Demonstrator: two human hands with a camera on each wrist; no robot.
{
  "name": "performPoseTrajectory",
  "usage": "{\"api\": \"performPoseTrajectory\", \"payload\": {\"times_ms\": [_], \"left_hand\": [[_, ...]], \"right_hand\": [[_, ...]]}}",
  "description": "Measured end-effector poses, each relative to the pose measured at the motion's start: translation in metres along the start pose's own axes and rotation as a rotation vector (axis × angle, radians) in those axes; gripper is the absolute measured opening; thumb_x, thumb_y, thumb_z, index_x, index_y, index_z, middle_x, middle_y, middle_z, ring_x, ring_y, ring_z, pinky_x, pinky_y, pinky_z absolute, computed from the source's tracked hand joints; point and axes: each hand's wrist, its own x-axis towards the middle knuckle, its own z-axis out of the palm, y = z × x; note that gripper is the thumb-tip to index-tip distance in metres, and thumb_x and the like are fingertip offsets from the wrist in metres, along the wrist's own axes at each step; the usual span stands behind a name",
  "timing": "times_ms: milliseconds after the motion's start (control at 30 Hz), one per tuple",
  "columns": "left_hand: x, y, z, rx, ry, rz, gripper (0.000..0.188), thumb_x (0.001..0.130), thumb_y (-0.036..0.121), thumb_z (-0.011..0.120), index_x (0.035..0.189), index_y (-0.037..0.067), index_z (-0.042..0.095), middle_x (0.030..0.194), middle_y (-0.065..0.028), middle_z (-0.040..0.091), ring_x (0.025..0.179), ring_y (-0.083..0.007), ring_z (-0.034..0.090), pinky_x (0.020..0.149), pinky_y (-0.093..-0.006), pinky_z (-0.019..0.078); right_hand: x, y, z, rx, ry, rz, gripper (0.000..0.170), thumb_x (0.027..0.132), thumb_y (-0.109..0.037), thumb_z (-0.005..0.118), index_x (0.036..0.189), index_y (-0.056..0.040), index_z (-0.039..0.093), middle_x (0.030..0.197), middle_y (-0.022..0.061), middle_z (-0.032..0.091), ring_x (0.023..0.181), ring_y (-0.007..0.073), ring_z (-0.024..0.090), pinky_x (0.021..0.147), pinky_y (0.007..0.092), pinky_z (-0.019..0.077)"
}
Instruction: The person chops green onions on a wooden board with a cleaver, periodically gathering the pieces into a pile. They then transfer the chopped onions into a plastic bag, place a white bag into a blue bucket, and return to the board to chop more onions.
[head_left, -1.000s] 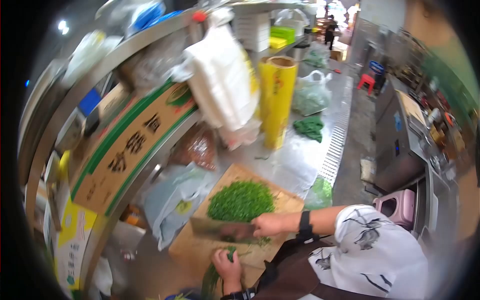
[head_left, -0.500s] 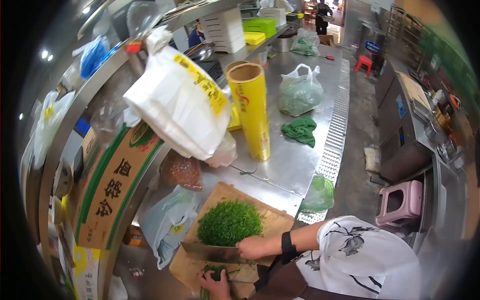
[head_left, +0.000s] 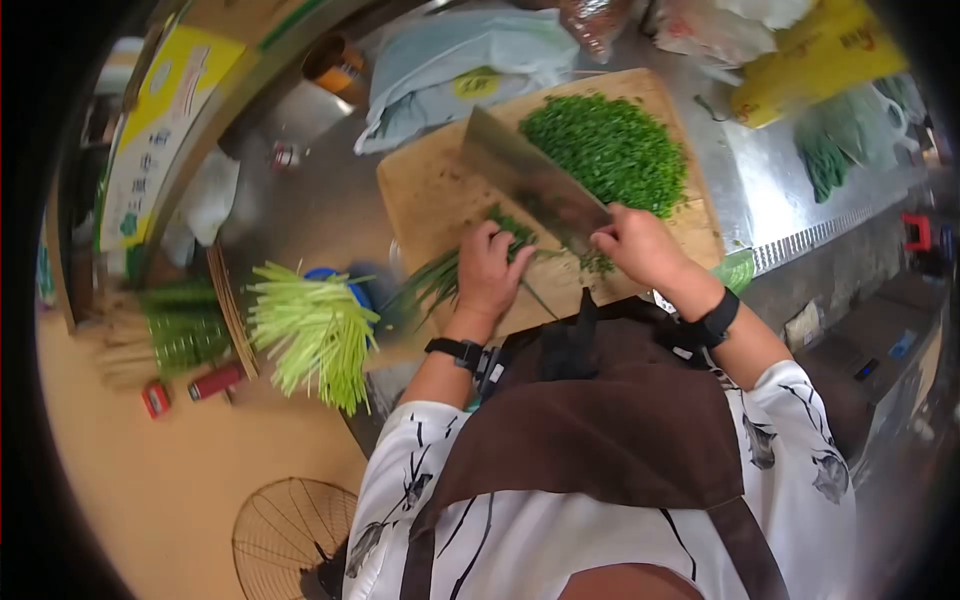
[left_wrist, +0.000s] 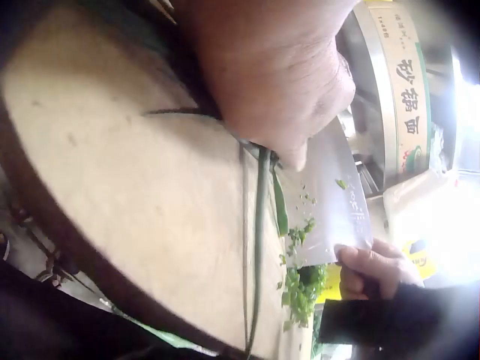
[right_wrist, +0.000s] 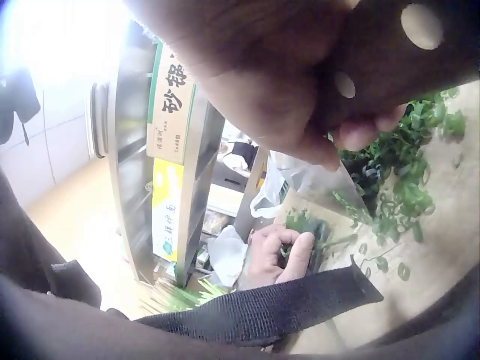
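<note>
A left hand [head_left: 488,272] has its grip curled round green stalks [head_left: 437,278] on the cutting board [head_left: 420,205]; a right hand [head_left: 648,248] has its grip clamped on a cleaver [head_left: 533,176] over the board. Rolling stalks could bring the left hand under the cleaver; a wide stroke could scatter the board's chopped greens [head_left: 610,150].

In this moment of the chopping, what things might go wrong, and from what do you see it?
The left hand grips the long greens close to the knife, so a slip might cut a finger.

The chopped heap lies right beside the blade; a sideways sweep could scatter it across the board.

The pale stalks stick out loosely beside the board; a bump might knock some down.
</note>
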Motion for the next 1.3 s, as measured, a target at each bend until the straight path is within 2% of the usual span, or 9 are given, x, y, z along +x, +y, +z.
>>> {"api": "performPoseTrajectory", "payload": {"times_ms": [267, 367, 467, 700, 800, 900, 967, 1133, 1300], "left_hand": [[-0.002, 0.000, -0.002, 0.007, 0.121, 0.068, 0.029, 0.072, 0.008, 0.074, 0.094, 0.004, 0.057, 0.102, -0.0149, 0.051, 0.096, -0.0359, 0.052, 0.084, -0.0428, 0.0458], [-0.002, -0.004, 0.000, -0.022, 0.132, 0.083, 0.028, 0.071, 0.008, 0.075, 0.094, 0.004, 0.058, 0.103, -0.0148, 0.052, 0.097, -0.0359, 0.052, 0.084, -0.0425, 0.0463], [-0.004, 0.000, -0.003, -0.091, 0.119, -0.032, 0.027, 0.071, 0.009, 0.076, 0.092, 0.004, 0.059, 0.103, -0.0142, 0.052, 0.097, -0.0352, 0.053, 0.084, -0.0426, 0.0463], [-0.003, -0.006, -0.009, -0.066, 0.103, 0.008, 0.022, 0.072, 0.009, 0.076, 0.088, 0.004, 0.061, 0.101, -0.0133, 0.054, 0.095, -0.0343, 0.053, 0.084, -0.0417, 0.0451], [0.001, -0.009, -0.015, -0.038, 0.081, 0.040, 0.022, 0.072, 0.009, 0.077, 0.086, 0.004, 0.061, 0.096, -0.0113, 0.055, 0.094, -0.0333, 0.053, 0.083, -0.0415, 0.0451], [0.003, -0.015, -0.015, -0.087, 0.054, 0.054, 0.021, 0.071, 0.009, 0.077, 0.084, 0.004, 0.062, 0.094, -0.0107, 0.055, 0.093, -0.0331, 0.054, 0.081, -0.0412, 0.0457], [0.001, -0.018, -0.014, -0.188, 0.028, 0.018, 0.021, 0.070, 0.009, 0.078, 0.083, 0.004, 0.062, 0.095, -0.0114, 0.055, 0.092, -0.0332, 0.054, 0.080, -0.0403, 0.0465], [0.000, -0.016, -0.012, -0.194, 0.065, 0.012, 0.020, 0.070, 0.007, 0.077, 0.083, 0.002, 0.063, 0.095, -0.0126, 0.055, 0.090, -0.0332, 0.054, 0.076, -0.0394, 0.0475], [-0.001, -0.014, -0.010, -0.139, 0.025, 0.023, 0.018, 0.072, 0.007, 0.074, 0.086, 0.004, 0.063, 0.097, -0.0093, 0.057, 0.090, -0.0303, 0.054, 0.080, -0.0391, 0.0475]], "right_hand": [[-0.018, -0.022, 0.004, 0.004, 0.030, -0.029, 0.020, 0.086, -0.017, 0.061, 0.092, 0.0010, 0.057, 0.078, 0.0236, 0.064, 0.076, 0.0436, 0.061, 0.068, 0.0496, 0.0492], [-0.028, -0.033, 0.005, -0.057, 0.045, -0.087, 0.017, 0.087, -0.016, 0.059, 0.091, 0.0008, 0.057, 0.077, 0.0234, 0.063, 0.075, 0.0428, 0.061, 0.067, 0.0492, 0.0489], [-0.033, -0.044, 0.008, -0.106, 0.094, -0.177, 0.013, 0.088, -0.013, 0.056, 0.091, 0.0000, 0.057, 0.078, 0.0221, 0.062, 0.074, 0.0413, 0.061, 0.066, 0.0486, 0.0495], [-0.043, -0.059, 0.024, -0.289, 0.016, -0.255, 0.012, 0.087, -0.012, 0.053, 0.093, -0.0015, 0.056, 0.078, 0.0203, 0.063, 0.072, 0.0391, 0.063, 0.065, 0.0486, 0.0506], [-0.040, -0.054, 0.021, -0.243, -0.041, -0.177, 0.015, 0.088, -0.011, 0.056, 0.099, -0.0009, 0.057, 0.079, 0.0222, 0.061, 0.074, 0.0420, 0.061, 0.065, 0.0480, 0.0492], [-0.035, -0.054, 0.015, -0.212, -0.042, -0.154, 0.013, 0.089, -0.014, 0.054, 0.090, -0.0014, 0.056, 0.076, 0.0225, 0.062, 0.073, 0.0415, 0.062, 0.066, 0.0498, 0.0497], [-0.034, -0.054, 0.013, -0.196, -0.042, -0.133, 0.014, 0.090, -0.015, 0.055, 0.090, -0.0014, 0.056, 0.079, 0.0229, 0.062, 0.074, 0.0421, 0.061, 0.067, 0.0500, 0.0493], [-0.047, -0.064, 0.004, -0.209, 0.021, -0.150, 0.015, 0.089, -0.015, 0.056, 0.095, -0.0014, 0.056, 0.080, 0.0210, 0.062, 0.074, 0.0408, 0.061, 0.065, 0.0491, 0.0492], [-0.063, -0.082, -0.007, -0.303, -0.055, -0.144, 0.012, 0.088, -0.012, 0.056, 0.092, -0.0009, 0.053, 0.078, 0.0198, 0.062, 0.072, 0.0398, 0.062, 0.064, 0.0487, 0.0494]]}}
